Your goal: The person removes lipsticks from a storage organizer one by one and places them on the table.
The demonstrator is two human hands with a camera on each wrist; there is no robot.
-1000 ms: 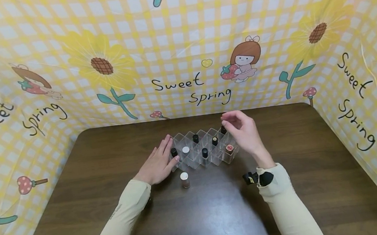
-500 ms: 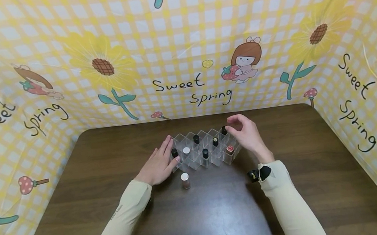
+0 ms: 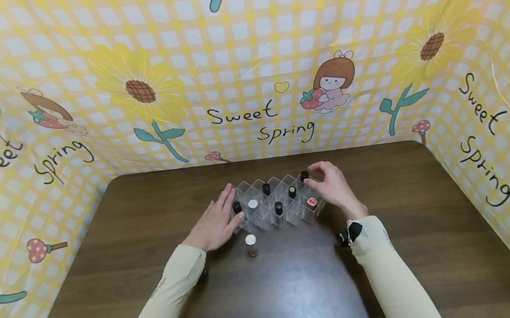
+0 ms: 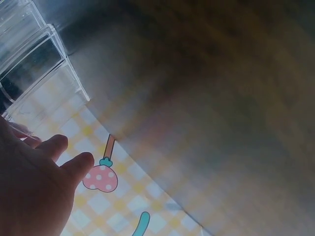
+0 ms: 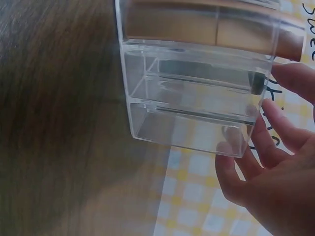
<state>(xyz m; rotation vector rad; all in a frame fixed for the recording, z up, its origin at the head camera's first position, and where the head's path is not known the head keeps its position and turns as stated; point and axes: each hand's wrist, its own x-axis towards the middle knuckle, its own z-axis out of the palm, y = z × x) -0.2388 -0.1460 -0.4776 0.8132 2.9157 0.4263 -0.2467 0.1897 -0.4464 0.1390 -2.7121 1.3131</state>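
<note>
A clear plastic lipstick organizer [image 3: 265,219] with diamond-shaped compartments stands between the hands in the head view. Several lipsticks sit upright in it, among them a white-capped one [image 3: 252,204] and a red-topped one [image 3: 312,203]. My left hand [image 3: 212,223] rests at its left end, fingers extended, thumb beside a black-capped lipstick [image 3: 237,207]. At the back right corner my right hand [image 3: 334,187] has its loosely bent fingers beside another black-capped lipstick [image 3: 304,175]. In the right wrist view, fingertips [image 5: 227,150] lie by the organizer's edge; exact contact is unclear.
One white-topped lipstick tube [image 3: 251,245] stands on the brown wooden table [image 3: 287,290], in front of the organizer. A yellow checked cloth [image 3: 234,52] with printed flowers and figures rises behind the table and along both sides.
My right hand has moved down and slightly right, away from above the back right black-capped lipstick, which keeps its place. The left hand has not visibly moved.
</note>
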